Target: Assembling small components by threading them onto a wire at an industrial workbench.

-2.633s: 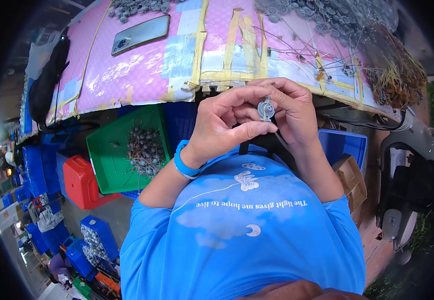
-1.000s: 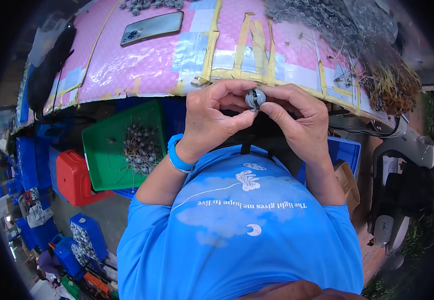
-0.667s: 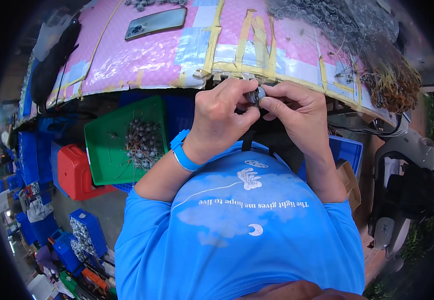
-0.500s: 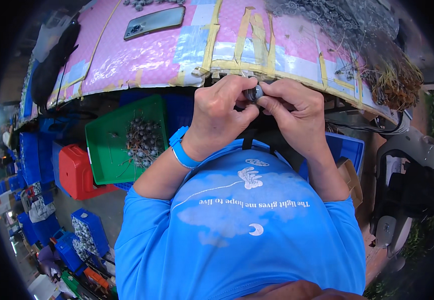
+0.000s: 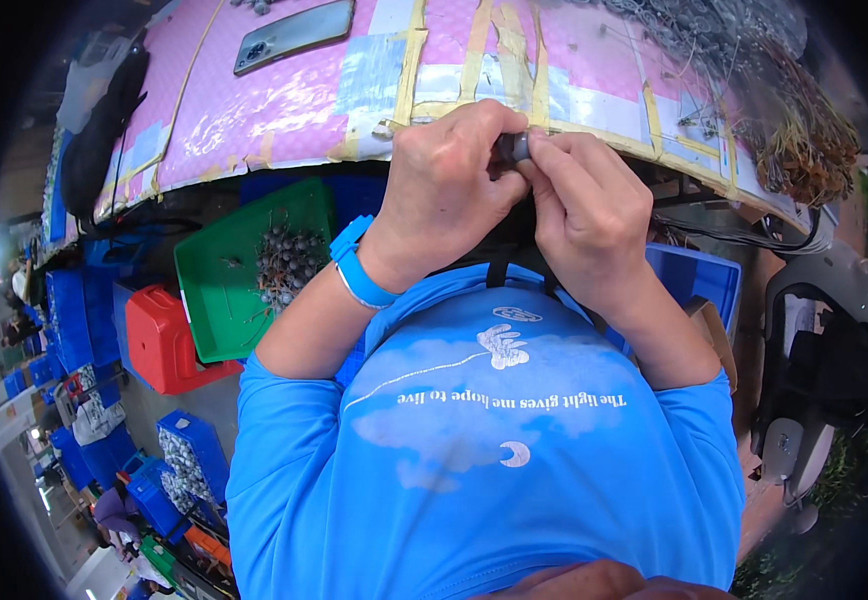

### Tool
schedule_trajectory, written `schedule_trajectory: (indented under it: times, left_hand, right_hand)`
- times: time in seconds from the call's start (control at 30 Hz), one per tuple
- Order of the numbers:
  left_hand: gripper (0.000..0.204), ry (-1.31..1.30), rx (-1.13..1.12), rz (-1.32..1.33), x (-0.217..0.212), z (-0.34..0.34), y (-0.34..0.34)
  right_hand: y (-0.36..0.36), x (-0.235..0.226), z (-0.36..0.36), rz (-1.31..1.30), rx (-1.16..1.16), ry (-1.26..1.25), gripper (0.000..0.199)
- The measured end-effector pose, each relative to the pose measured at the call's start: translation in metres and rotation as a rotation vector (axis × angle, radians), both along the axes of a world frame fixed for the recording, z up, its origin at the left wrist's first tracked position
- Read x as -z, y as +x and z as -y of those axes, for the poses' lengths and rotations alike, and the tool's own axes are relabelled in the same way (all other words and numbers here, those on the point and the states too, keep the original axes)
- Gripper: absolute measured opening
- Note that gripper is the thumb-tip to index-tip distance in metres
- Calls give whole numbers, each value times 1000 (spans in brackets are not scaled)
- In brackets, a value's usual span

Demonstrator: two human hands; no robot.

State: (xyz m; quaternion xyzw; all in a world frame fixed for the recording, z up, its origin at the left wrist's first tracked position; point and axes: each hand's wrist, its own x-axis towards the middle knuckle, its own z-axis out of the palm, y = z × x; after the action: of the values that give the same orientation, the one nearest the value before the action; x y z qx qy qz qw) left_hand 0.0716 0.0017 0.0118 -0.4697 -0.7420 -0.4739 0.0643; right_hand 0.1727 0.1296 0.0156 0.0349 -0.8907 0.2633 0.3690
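Close to the table's front edge, my two hands meet over a small, rounded dark-grey piece (image 5: 521, 147). My left hand (image 5: 449, 165), with a blue band on its wrist, is closed with thumb and fingers around the piece's left side. From the other side, my right hand (image 5: 589, 190) pinches it between thumb and fingertips. Much of the piece is hidden by the fingers, so its exact kind does not show. A green tray (image 5: 214, 300) is below the table to the left, holding a heap of grey balls (image 5: 289, 265) on thin stems.
A phone (image 5: 294, 37) lies on the pink, taped table (image 5: 264, 110). Clear plastic with grey pieces (image 5: 694, 30) and a brown stem bundle (image 5: 809, 160) lie far right. A red stool (image 5: 159, 340) stands left, a blue crate (image 5: 699, 275) right, near a scooter (image 5: 824, 330).
Both hands have moved a little away from my body, toward the table, carrying the grey piece. My right hand's fingers are now folded more closely together. The whole view has shifted slightly.
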Motion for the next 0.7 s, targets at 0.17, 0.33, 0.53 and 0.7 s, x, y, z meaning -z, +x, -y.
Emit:
schedule_trajectory:
  times: [0.17,0.33,0.53,0.7]
  left_hand:
    - [29,-60,3,-65,-2,-2,0]
    - [30,-97,3,-145,1,-5,-5]
    - [40,-64,45,-49,4,2,-12]
    - [45,33,171,202,-1,2,-11]
  right_hand:
    - [-4,-5,-12,375,-70,-848,14]
    - [-12,18,-18,64,-91,-183,19]
    - [-14,19,-29,345,-193,-814,17]
    - [-6,33,-35,311,-484,-1273,28]
